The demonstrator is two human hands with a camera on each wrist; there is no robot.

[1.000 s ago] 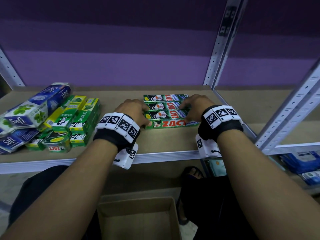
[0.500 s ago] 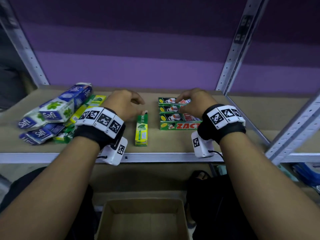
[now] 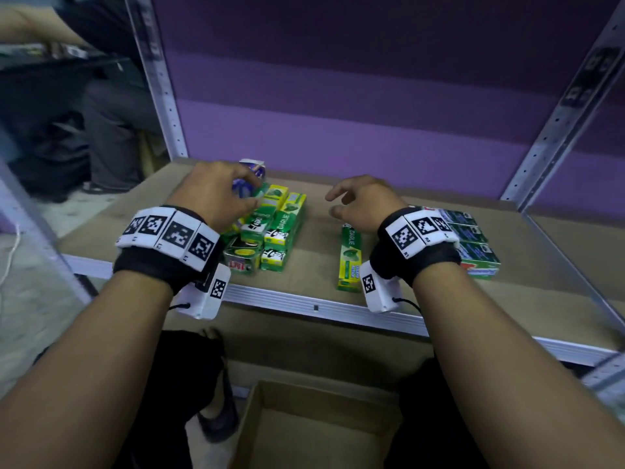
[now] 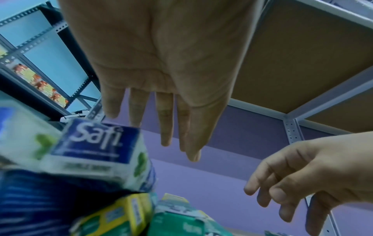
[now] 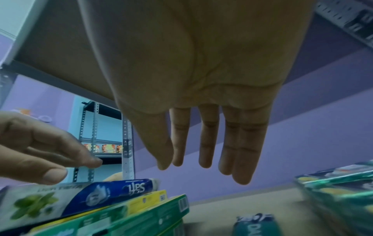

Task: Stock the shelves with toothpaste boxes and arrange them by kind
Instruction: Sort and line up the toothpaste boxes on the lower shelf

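Each bare forearm wears a black wristband (image 3: 162, 265) topped with white blocks printed with black square codes, and a white camera box (image 3: 378, 286) with a thin black cord hangs beneath.

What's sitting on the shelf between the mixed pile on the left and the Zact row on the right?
In the head view, one lone Darlie box, lying flat, with bare shelf either side.

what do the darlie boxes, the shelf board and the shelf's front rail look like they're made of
Darlie boxes: printed paperboard, slightly glossy; sharp folded edges and a barcode flap suggest it.
Shelf board: matte brown, probably fibreboard or particleboard; flat, with no grain visible.
Front rail: pale painted or coated metal, likely steel; ribbed profile, like the perforated uprights.
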